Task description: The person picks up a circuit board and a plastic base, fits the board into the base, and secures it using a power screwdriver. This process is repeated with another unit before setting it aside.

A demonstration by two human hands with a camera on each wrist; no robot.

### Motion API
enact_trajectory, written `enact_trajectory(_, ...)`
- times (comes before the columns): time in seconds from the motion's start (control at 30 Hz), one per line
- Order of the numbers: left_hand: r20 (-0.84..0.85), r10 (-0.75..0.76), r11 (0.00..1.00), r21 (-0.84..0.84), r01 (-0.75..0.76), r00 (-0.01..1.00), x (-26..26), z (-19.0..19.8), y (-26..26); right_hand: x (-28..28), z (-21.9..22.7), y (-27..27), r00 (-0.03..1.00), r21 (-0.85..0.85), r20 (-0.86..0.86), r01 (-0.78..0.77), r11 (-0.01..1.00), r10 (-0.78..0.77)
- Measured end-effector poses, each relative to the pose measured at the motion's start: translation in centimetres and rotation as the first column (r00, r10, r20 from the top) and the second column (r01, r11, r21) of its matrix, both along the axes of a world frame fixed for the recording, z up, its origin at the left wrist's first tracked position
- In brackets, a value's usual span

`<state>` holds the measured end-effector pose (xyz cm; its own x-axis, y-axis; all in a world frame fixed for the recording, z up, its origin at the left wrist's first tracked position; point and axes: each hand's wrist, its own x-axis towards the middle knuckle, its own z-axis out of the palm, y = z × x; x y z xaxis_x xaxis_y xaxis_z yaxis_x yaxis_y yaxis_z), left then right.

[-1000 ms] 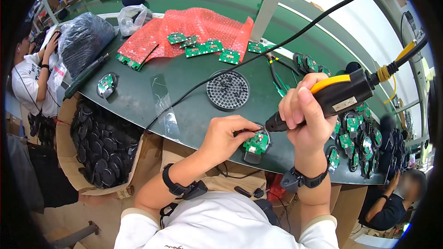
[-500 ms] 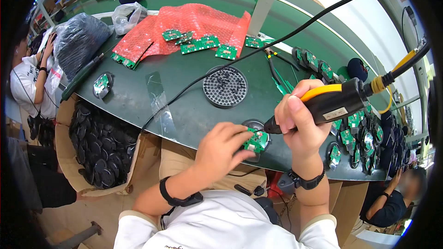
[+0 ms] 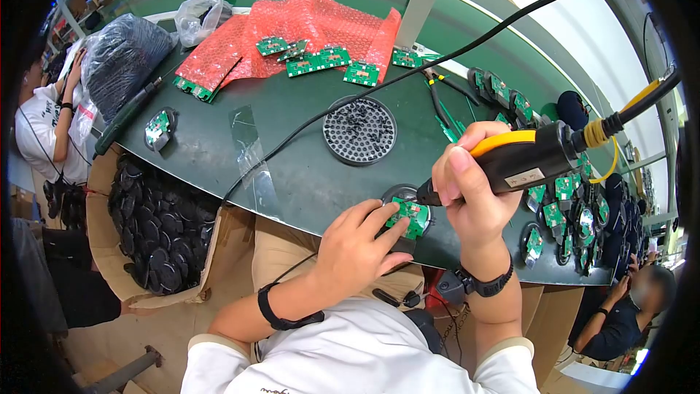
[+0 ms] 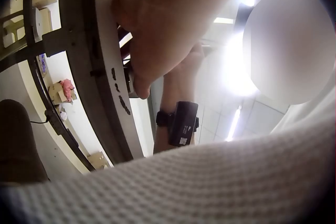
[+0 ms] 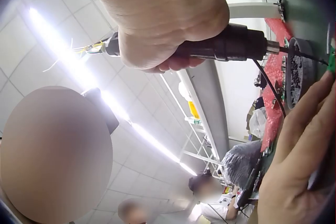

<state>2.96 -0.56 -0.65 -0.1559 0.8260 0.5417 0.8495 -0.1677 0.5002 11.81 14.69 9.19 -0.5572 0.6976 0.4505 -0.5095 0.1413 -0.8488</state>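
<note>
My right hand (image 3: 474, 190) grips a black and yellow electric screwdriver (image 3: 536, 157), its nose pointing left over a green circuit board (image 3: 414, 220). The board sits in a round dark housing (image 3: 401, 245) at the bench's front edge. My left hand (image 3: 357, 244) lies with extended fingers on the board's left side, thumb spread off toward me. In the right wrist view, the screwdriver's thin bit (image 5: 307, 56) reaches toward the board (image 5: 332, 62) beside the left fingers (image 5: 294, 129). The left wrist view hides the work.
A round dish (image 3: 332, 142) of small black parts stands behind the work. Pink bubble wrap (image 3: 313, 25) with boards lies farther back. Pliers (image 3: 436, 98) and many assembled housings (image 3: 558, 219) are to the right. A black cable (image 3: 306, 122) crosses the bench; a carton (image 3: 208, 263) of black discs stands left.
My left hand has let go of its pinch near the screwdriver tip, drawn back, then laid its fingers on the board. The screwdriver has shifted slightly left, staying over the board.
</note>
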Motion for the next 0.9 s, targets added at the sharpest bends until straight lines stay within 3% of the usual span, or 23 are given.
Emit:
enact_trajectory(0.33, 0.034, -0.014, 0.999, -0.044, 0.015, 0.999, -0.4, 0.8, 0.1, -0.7, -0.1, -0.2, 1.000, -0.017, 0.005, -0.020, 1.000, 0.020)
enact_trajectory(0.73, 0.052, -0.022, 0.996, -0.089, 0.026, 0.998, -0.6, 1.1, 0.2, -0.9, -0.1, -0.9, 0.994, -0.030, 0.096, 0.062, 0.998, -0.059)
enact_trajectory(0.8, 0.053, -0.020, 0.996, -0.090, 0.025, 0.998, -0.6, 1.1, 0.2, -0.7, -0.2, -0.9, 0.978, 0.060, 0.186, 0.082, 0.995, -0.092)
enact_trajectory(0.9, 0.058, -0.014, 0.996, -0.087, 0.019, 0.998, -0.5, 1.0, 0.2, -0.6, 0.1, -1.0, 0.972, 0.021, 0.224, 0.072, 0.997, -0.075)
